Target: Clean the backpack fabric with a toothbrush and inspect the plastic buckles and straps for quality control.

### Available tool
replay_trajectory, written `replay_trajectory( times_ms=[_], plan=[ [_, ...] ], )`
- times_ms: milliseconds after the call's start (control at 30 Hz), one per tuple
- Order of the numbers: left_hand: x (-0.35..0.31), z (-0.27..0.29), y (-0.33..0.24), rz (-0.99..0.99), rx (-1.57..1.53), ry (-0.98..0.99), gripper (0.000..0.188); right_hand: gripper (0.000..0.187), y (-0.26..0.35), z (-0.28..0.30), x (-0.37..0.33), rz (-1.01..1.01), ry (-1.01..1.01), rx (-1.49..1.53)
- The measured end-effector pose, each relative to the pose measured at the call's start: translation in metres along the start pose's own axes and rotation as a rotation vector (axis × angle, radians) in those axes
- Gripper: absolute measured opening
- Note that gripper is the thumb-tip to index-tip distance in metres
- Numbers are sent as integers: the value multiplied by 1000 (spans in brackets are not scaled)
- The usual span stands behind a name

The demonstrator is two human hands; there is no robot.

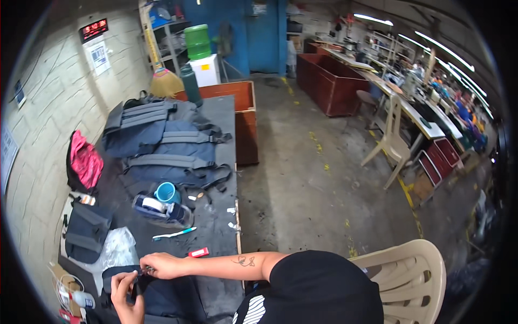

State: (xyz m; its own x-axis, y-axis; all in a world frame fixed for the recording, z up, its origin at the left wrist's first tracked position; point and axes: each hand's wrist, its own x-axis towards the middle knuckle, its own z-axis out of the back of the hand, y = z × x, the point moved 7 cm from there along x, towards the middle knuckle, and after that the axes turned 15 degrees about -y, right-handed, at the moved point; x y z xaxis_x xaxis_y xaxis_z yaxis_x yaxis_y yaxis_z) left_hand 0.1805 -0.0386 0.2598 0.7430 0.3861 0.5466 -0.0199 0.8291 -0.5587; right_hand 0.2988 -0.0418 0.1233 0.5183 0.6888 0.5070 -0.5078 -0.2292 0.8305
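A dark navy backpack [170, 299] lies on the near end of the dark table, partly cut off by the lower edge. Over its upper part, my left hand [125, 297] is closed with thumb and fingers pinching its dark edge. My right hand [163, 265] reaches across from the right, its fingers closed on the same dark piece just beside the left. The exact part between the fingertips is small and partly hidden. Beyond the hands lies a crumpled clear plastic bag [120, 245]. Near my right forearm is a small red box [198, 252].
Further up the table are a teal-and-white toothbrush [174, 234], a tape dispenser [162, 209], a blue cup [167, 193] and stacked navy backpacks [172, 141]. Pink fabric [86, 156] sits by the wall. A beige plastic chair [410, 281] stands at the right.
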Motion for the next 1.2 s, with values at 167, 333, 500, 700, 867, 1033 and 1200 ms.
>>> replay_trajectory(
  times_ms=[167,333,500,700,867,1033,1200],
  plan=[
    [-2,-5,24,138,-143,327,32,19,-4,-2,-7,7,104,22],
    [-30,4,108,601,-204,258,27,21,-16,5,-15,-4,136,-25],
    [-59,-11,127,751,-372,21,13,34,-9,5,-28,-28,183,156],
    [-111,-41,152,879,-616,217,15,49,-12,11,-50,110,209,56],
    [-143,-56,175,1026,-587,252,17,34,-10,4,-56,176,107,99],
    [-102,-48,157,542,-293,128,7,30,-23,6,-49,-30,60,221],
    [-79,-32,139,597,-466,-178,9,38,-39,3,-31,-105,50,301]
  ],
)
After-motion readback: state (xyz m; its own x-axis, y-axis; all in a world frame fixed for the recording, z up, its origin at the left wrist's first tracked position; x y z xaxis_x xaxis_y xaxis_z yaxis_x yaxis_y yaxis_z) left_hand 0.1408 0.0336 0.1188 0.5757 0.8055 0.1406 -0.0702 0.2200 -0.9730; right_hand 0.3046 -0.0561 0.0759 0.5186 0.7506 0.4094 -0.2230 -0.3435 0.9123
